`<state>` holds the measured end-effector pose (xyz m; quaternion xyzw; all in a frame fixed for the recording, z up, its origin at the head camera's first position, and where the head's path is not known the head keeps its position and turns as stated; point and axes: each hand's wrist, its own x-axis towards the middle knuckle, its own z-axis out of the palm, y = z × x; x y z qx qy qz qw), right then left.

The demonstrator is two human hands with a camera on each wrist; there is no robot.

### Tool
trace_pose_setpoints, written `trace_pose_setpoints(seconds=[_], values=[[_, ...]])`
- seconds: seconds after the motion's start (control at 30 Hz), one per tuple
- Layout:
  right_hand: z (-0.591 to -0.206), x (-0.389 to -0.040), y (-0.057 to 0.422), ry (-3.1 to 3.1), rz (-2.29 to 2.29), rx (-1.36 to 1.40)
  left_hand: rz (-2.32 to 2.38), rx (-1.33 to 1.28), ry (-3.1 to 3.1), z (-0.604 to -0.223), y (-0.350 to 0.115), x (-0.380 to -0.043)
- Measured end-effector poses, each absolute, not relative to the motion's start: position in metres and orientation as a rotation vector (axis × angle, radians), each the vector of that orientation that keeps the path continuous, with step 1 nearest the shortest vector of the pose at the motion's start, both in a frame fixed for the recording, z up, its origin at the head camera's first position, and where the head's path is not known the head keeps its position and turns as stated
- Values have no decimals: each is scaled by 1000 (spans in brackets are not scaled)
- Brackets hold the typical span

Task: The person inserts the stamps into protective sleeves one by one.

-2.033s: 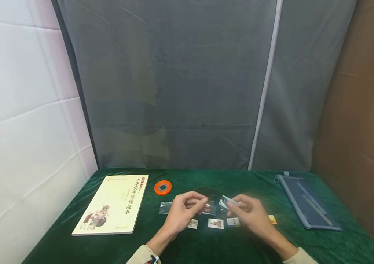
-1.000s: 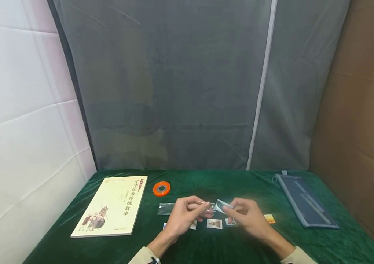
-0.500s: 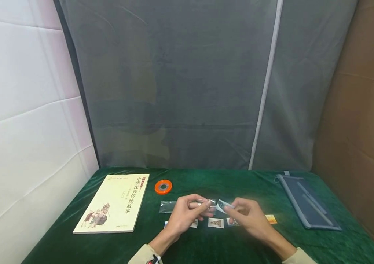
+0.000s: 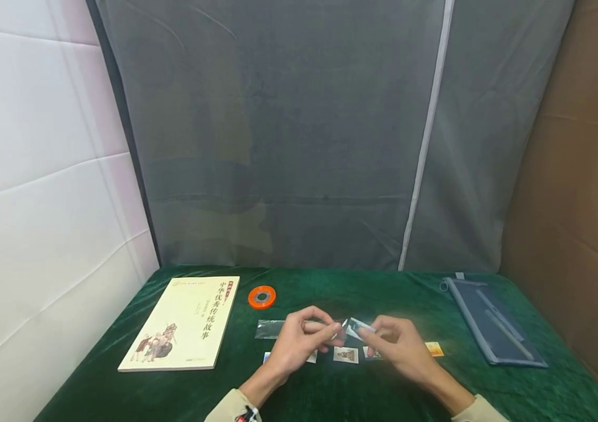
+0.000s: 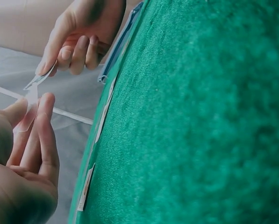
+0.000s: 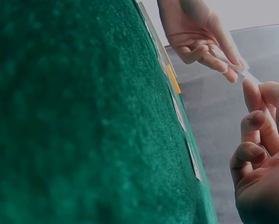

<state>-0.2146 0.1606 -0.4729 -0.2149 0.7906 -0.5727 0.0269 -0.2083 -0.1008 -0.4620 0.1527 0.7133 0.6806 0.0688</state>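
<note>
The small card (image 4: 359,329) is held in the air, pinched by your right hand (image 4: 398,344), its edge meeting the clear plastic piece (image 5: 30,111) your left hand (image 4: 299,344) pinches, above picture cards (image 4: 346,355) lying on the green cloth (image 4: 357,392).

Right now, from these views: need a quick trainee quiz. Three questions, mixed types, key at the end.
1. True or false: the orange disc lies between the cream book and the dark pouch.
2. The right hand pinches: a) the orange disc; b) a small card; c) the dark pouch.
3. Which hand holds the clear film seen in the left wrist view?

Key: 1. True. 2. b. 3. The left hand.
</note>
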Motion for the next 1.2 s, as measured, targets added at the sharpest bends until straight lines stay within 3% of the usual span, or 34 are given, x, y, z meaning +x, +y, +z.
trace_pose_setpoints(seconds=[0.47,1.2], values=[[-472,-214,161,2440,-1733,-633,2093,464,2100,-461,-99,-206],[-476,-214,159,2363,-1703,-857,2043,446,2114,-462,-95,-203]])
